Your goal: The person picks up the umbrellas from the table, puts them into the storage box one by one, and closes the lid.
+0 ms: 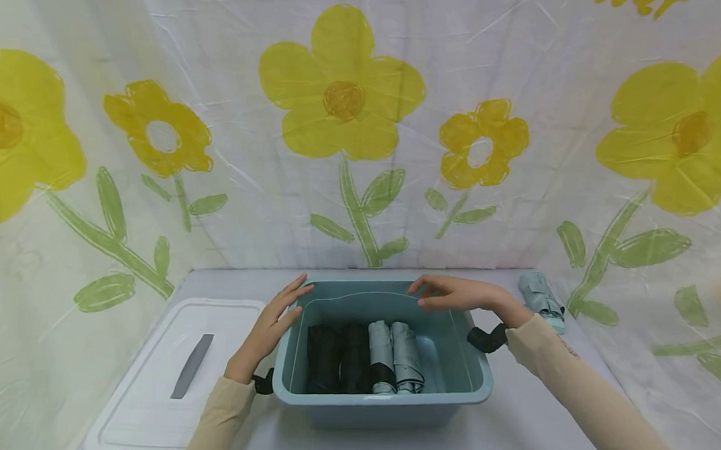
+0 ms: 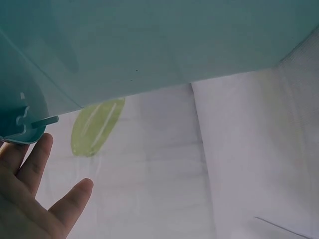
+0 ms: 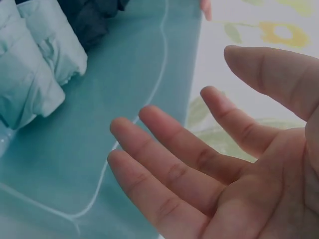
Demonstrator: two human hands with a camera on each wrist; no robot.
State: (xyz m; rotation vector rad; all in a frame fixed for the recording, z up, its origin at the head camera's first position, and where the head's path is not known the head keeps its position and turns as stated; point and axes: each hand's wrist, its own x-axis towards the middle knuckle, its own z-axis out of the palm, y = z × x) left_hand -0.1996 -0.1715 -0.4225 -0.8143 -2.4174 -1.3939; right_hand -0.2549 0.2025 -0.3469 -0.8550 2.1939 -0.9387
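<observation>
A blue-green storage box [image 1: 383, 402] stands on the table. Inside, two black folded umbrellas [image 1: 323, 361] lie side by side, with two pale blue folded umbrellas [image 1: 382, 347] to their right. My left hand [image 1: 271, 323] is at the box's left rim with fingers extended; in the left wrist view its fingertips [image 2: 45, 142] are close to a rim corner, and contact is hard to tell. Over the back right part of the box hovers my right hand [image 1: 454, 294], holding nothing. Its fingers look loosely spread in the right wrist view.
Another pale blue folded umbrella [image 1: 539, 293] lies on the table [image 1: 509, 426] behind and right of the box. To the left is a white lid [image 1: 143, 370] with a grey handle [image 1: 192, 367]. A flower-printed curtain [image 1: 229, 199] hangs behind the table.
</observation>
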